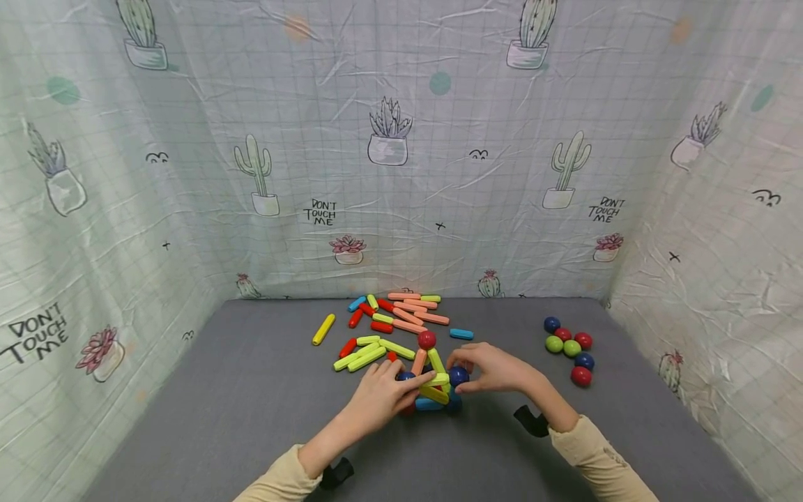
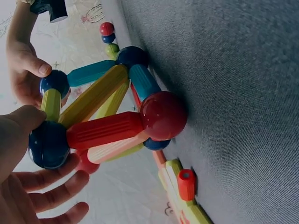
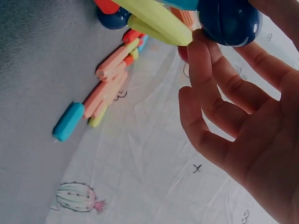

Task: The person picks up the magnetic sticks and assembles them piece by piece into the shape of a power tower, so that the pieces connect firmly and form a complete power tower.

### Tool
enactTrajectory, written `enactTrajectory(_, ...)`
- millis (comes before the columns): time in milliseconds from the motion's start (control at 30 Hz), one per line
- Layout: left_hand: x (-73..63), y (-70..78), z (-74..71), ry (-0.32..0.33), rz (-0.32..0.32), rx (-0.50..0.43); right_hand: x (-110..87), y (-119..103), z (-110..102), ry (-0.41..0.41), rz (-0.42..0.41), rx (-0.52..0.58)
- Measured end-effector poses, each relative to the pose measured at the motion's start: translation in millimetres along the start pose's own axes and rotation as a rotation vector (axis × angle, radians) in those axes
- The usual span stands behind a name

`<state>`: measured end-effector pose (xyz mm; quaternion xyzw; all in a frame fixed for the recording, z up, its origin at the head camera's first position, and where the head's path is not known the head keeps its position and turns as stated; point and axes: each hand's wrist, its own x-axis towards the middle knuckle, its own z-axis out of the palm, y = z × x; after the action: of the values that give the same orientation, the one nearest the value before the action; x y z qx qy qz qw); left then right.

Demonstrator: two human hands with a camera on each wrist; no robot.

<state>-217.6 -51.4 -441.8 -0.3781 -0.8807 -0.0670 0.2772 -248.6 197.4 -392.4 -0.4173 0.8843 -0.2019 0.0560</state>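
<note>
A frame of coloured magnetic rods and balls stands on the grey table, a red ball (image 1: 427, 340) at its top. My left hand (image 1: 375, 399) holds a dark blue ball (image 2: 49, 145) at one upper corner between thumb and fingers. Opposite, my right hand (image 1: 498, 369) pinches another dark blue ball (image 1: 459, 376). A short yellow-green rod (image 1: 437, 380) joins these two balls. Below, the left wrist view shows a red rod (image 2: 106, 130), a long yellow rod (image 2: 96, 95) and a large red ball (image 2: 163, 115) at the base. Fingers partly cover the frame in the head view.
Loose peach rods (image 1: 431, 318), yellow-green rods (image 1: 366, 358) and red rods (image 1: 355, 318) lie behind and left. A yellow rod (image 1: 323, 329) lies farther left, a blue rod (image 1: 461, 334) behind the frame. Several loose balls, including a green ball (image 1: 554, 344), cluster right. A patterned curtain (image 1: 408, 209) surrounds the table.
</note>
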Motion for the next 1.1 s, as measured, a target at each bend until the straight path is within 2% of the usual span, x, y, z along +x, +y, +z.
enactTrajectory(100,-2.3,-2.5,1.1,0.008,-0.029,-0.06,0.0,2.3,1.9,0.005,0.017,0.017)
enactTrajectory(200,-7.8,-6.8,3.9,-0.004,-0.086,-0.124,-2.7,9.5,6.8,-0.017,0.049,0.064)
enactTrajectory(300,-14.9,-12.2,8.6,-0.065,-0.169,-0.217,-6.1,20.9,17.2,-0.065,0.074,0.121)
enactTrajectory(367,-19.0,-15.2,10.8,-0.136,-0.255,-0.349,-8.1,29.2,26.4,-0.09,0.077,0.173)
enactTrajectory(467,-23.5,-17.9,12.5,-0.269,-0.442,-0.667,-10.4,39.1,39.7,-0.111,0.091,0.298)
enactTrajectory(600,-25.1,-18.0,10.1,-0.435,-0.78,-1.14,-13.4,45.9,51.4,-0.129,0.168,0.51)
enactTrajectory(667,-25.1,-17.9,8.4,-0.492,-0.915,-1.303,-14.4,47.4,54.6,-0.132,0.21,0.6)
enactTrajectory(733,-25.3,-18.2,7.4,-0.528,-1.012,-1.416,-15.1,48.3,56.7,-0.128,0.244,0.662)
enactTrajectory(800,-25.7,-18.8,7.8,-0.536,-1.067,-1.48,-15.8,49.0,57.2,-0.127,0.267,0.699)
enactTrajectory(900,-24.8,-20.7,10.7,-0.525,-1.125,-1.508,-18.4,48.4,56.2,-0.169,0.286,0.779)
enactTrajectory(1000,-21.9,-23.8,14.1,-0.499,-1.141,-1.519,-21.7,43.0,56.2,-0.246,0.278,0.87)
enactTrajectory(1100,-18.6,-28.6,17.9,-0.449,-1.132,-1.582,-22.6,31.6,59.3,-0.32,0.255,0.941)
